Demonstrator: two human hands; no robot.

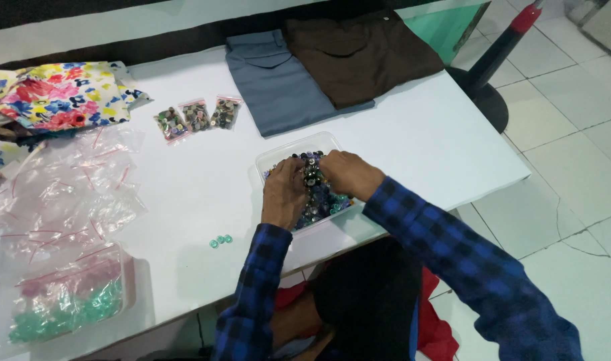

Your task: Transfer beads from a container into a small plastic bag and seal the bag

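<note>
Head view: both hands are digging into a clear tray (268, 160) of mixed buttons (319, 197) at table centre; left hand (283, 194) and right hand (349, 174) are lying with fingers curled among them, grip unclear. Three filled bags (197, 117) are sitting at ten o'clock, folded trousers (319, 67) at twelve

Single head-worn view, looking steeply down and forward from close above the white table (185, 200), tabletop running toward ten o'clock, tiled floor (573, 134) at three o'clock.
</note>
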